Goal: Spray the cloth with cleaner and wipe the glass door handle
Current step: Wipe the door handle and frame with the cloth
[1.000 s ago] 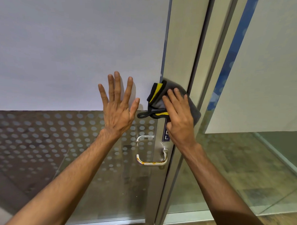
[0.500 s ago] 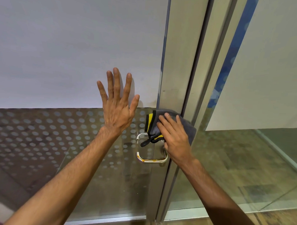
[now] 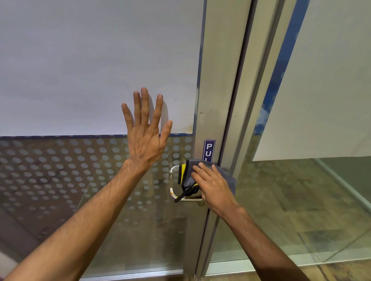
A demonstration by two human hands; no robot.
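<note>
Pressing a grey microfibre cloth with yellow and black edging against the door frame, the right hand lies flat, fingers together, over the polished metal loop door handle. This handle juts left from the silver metal door frame, its long axis horizontal. Just above it sits a blue PULL sticker. Left of it, the left hand rests flat on the frosted, dot-patterned glass door, 5 fingers spread.
</note>
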